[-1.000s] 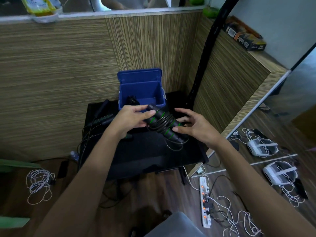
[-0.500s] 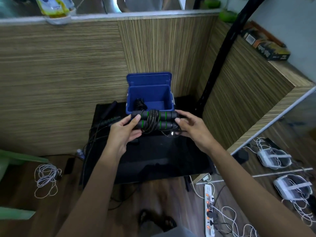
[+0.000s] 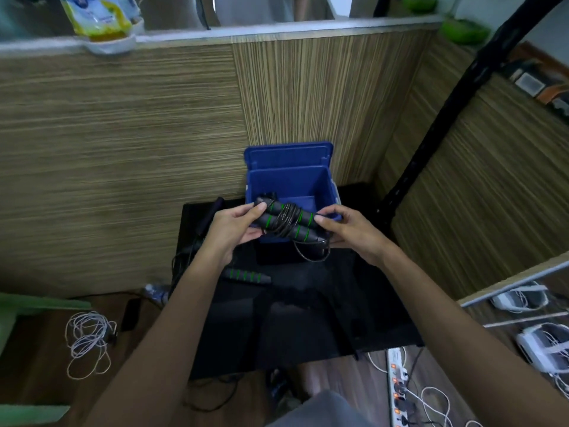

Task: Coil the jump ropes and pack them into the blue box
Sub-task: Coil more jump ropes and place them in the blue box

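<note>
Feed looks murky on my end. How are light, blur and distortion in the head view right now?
Head view: dim, bluish light; the black table swallows detail, with faint glare patches; the edges are motion-smeared and wide-angle bent, the counter line bowing; the coiled jump rope, left hand, right hand and blue box stay fairly sharp.

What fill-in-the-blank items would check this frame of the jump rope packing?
1. The coiled jump rope is held by ____ hands, the left hand and the right hand.
2. The lid of the blue box is ____.
3. The bands on the rope's handles are ____.
4. A loose handle lies on the ____ table.

Missing words: both; open; green; black
</note>
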